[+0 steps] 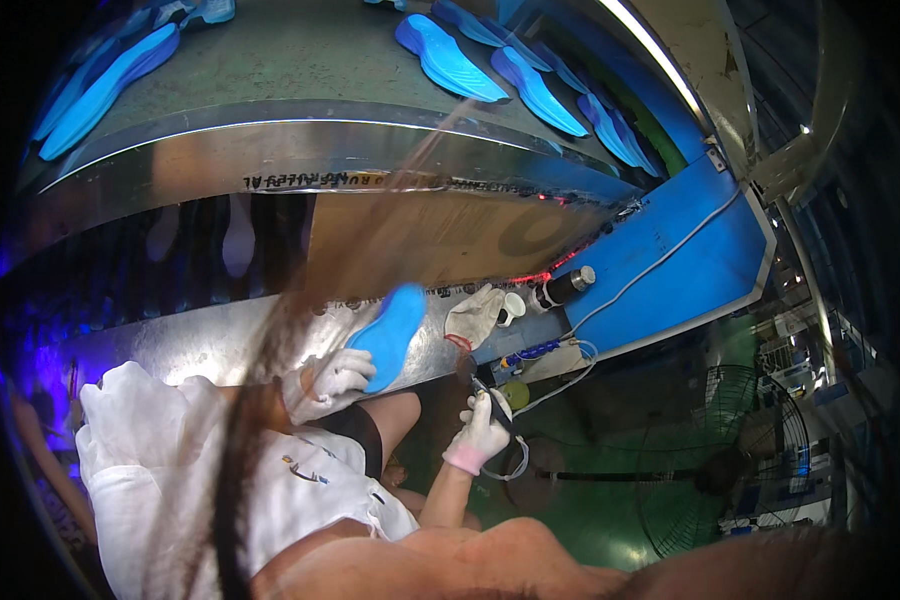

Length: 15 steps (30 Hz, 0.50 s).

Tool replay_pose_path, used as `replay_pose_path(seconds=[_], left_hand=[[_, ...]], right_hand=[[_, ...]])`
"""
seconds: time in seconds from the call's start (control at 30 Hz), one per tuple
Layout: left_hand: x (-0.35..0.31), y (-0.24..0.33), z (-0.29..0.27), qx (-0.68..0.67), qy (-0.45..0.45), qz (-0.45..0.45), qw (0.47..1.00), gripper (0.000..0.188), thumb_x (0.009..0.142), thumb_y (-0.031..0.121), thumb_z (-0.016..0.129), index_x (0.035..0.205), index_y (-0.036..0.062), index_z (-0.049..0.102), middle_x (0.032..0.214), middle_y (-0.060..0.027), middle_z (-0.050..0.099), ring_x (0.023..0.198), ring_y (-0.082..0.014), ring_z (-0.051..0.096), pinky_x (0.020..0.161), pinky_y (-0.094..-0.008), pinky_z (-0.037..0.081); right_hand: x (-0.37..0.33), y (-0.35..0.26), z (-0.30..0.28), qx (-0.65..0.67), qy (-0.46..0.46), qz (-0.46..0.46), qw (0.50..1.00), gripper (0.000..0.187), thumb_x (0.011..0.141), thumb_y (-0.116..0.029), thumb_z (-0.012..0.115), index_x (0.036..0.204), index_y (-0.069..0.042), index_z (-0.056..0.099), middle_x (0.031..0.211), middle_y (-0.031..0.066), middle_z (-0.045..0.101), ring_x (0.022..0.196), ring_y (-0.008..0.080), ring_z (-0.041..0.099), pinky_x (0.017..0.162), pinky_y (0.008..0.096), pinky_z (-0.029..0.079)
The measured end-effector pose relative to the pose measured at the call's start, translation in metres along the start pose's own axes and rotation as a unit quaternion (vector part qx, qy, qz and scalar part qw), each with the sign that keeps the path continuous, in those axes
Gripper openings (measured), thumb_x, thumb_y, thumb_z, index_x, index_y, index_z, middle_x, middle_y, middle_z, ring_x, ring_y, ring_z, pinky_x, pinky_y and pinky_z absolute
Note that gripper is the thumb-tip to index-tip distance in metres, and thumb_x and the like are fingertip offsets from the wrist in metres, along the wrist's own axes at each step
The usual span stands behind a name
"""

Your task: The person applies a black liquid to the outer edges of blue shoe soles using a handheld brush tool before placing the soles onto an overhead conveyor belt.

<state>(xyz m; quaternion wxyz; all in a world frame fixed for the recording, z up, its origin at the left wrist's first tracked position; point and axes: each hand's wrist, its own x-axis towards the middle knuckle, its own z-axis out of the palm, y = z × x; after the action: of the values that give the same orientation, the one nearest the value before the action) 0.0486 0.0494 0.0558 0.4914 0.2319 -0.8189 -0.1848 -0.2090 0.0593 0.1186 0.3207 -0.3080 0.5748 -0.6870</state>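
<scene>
My left hand point(332, 384), in a white glove, is closed on the near end of a bright blue shoe sole point(394, 330). The sole is tilted upward over the metal ledge, its broad flat face showing. My right hand point(478, 436), also gloved in white with a pink cuff, is wrapped round a slim dark hand tool point(494, 402). That tool points up and left, apart from the sole; its exact kind cannot be made out. A pale cord loops near the right wrist. Dark blurred strands cross the picture in front of my left forearm.
Several blue soles point(540, 92) lie on the green conveyor belt point(300, 60) beyond a metal rim. A crumpled whitish glove point(473, 316), a white cup point(511, 308) and a dark cylinder point(564, 288) stand along the ledge point(210, 340). At right are a blue panel point(660, 270) and a fan point(720, 470).
</scene>
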Motion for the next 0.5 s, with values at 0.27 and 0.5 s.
replay_pose_path(seconds=[0.27, 0.5], left_hand=[[0.022, 0.007, -0.021, -0.446, 0.279, -0.553, 0.646, 0.056, 0.085, 0.048, 0.068, 0.123, 0.009, 0.058, 0.125, -0.0192, 0.059, 0.114, -0.0413, 0.056, 0.108, -0.0461, 0.042], [0.03, -0.036, 0.019, -0.753, 0.17, -0.539, 0.336, 0.079, 0.087, 0.07, 0.052, 0.134, 0.0069, 0.053, 0.117, -0.0215, 0.063, 0.105, -0.042, 0.06, 0.098, -0.0538, 0.047]], right_hand=[[0.0, 0.011, 0.005, 0.085, -0.016, 0.07, 0.994, 0.015, 0.093, -0.006, 0.061, 0.104, 0.005, 0.064, 0.082, 0.004, 0.061, 0.065, 0.0086, 0.056, 0.055, 0.0217, 0.049], [-0.004, 0.024, 0.011, 0.076, -0.067, 0.043, 0.994, 0.021, 0.095, -0.013, 0.063, 0.108, 0.005, 0.063, 0.087, 0.0073, 0.063, 0.067, 0.0111, 0.057, 0.058, 0.0247, 0.048]])
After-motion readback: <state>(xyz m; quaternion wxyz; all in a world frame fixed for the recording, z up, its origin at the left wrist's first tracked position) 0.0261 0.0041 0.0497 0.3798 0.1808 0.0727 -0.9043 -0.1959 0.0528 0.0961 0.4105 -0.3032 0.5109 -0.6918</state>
